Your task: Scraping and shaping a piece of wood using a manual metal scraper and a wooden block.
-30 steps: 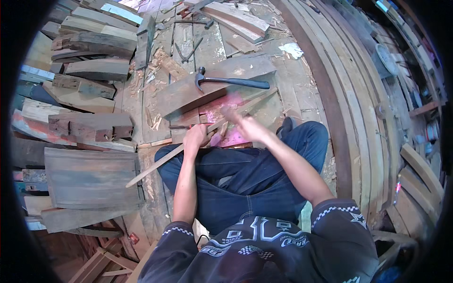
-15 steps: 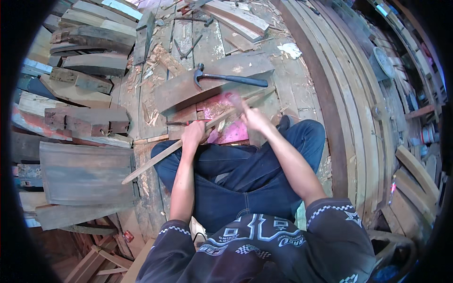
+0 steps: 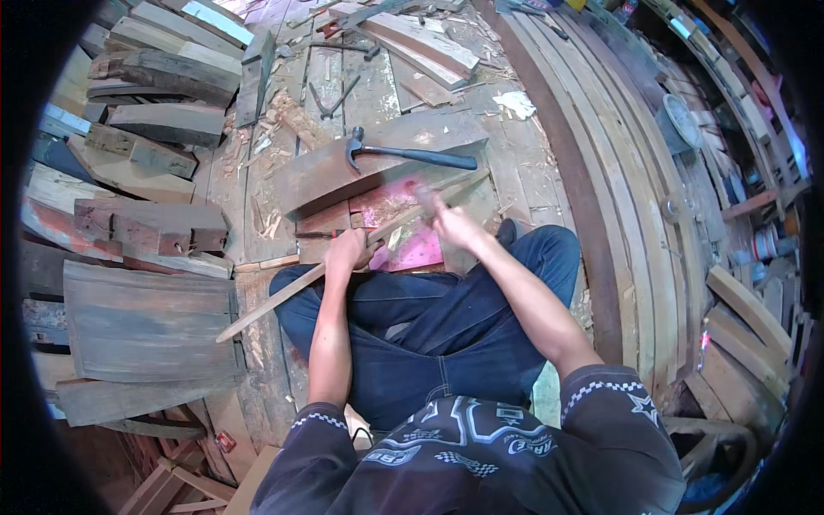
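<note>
A long, narrow wooden strip (image 3: 287, 296) slants across my lap, its pointed lower end beyond my left knee. My left hand (image 3: 346, 251) is closed around its middle. At the strip's upper part, my right hand (image 3: 459, 227) grips a short tool (image 3: 425, 199), smeared by motion so that its kind is unclear. Beside my left hand a thin dark tool with a reddish part (image 3: 322, 233) lies on the floor. Ahead of me, a claw hammer (image 3: 412, 155) with a dark handle rests on a thick wooden beam (image 3: 313, 184). Pinkish light falls on the boards under the strip.
Stacked timber pieces (image 3: 154, 227) and a broad grey board (image 3: 150, 318) fill the left side. Farther ahead lie pincers (image 3: 333, 99), another hammer (image 3: 348, 47) and wood chips. Long planks (image 3: 618, 172) run along the right, with a bucket (image 3: 678, 123) beyond.
The view has shifted slightly, moving the whole scene a little left. The right hand and its tool have dropped a little along the strip; the left hand keeps its hold.
</note>
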{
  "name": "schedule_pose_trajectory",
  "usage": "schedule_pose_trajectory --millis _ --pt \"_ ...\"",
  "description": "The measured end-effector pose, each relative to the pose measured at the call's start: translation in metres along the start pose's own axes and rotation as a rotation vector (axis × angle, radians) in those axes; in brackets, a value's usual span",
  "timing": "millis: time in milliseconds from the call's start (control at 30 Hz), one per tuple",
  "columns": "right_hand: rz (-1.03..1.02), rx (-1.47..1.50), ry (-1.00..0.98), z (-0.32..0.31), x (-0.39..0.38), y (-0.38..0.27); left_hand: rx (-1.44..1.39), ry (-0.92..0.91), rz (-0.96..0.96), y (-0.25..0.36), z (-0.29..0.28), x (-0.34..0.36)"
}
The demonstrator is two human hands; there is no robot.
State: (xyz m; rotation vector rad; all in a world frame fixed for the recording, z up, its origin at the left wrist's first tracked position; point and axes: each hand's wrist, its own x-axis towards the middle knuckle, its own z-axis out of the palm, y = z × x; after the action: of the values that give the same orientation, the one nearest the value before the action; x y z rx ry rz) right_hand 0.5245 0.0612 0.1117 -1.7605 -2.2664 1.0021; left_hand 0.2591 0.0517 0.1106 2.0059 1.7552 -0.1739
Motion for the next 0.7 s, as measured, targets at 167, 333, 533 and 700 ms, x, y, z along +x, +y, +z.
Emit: schedule_pose_trajectory --millis 167,333,533,700 --pt "-0.231 0.043 -0.001 0.01 0.002 0.025 0.023 -0.007 -0.012 0.016 -0.013 -0.008" --pt "-0.01 -0.014 -0.01 -0.009 0.004 0.014 0.006 0.014 0.012 0.012 -0.009 -0.007" --pt "0.001 -0.023 0.016 -0.019 -0.007 0.015 0.005 -0.006 0.027 0.018 -0.013 -0.005" --pt "-0.144 -0.01 -0.109 -0.02 -0.013 -0.011 0.013 0.048 -0.001 0.012 -0.006 -0.01"
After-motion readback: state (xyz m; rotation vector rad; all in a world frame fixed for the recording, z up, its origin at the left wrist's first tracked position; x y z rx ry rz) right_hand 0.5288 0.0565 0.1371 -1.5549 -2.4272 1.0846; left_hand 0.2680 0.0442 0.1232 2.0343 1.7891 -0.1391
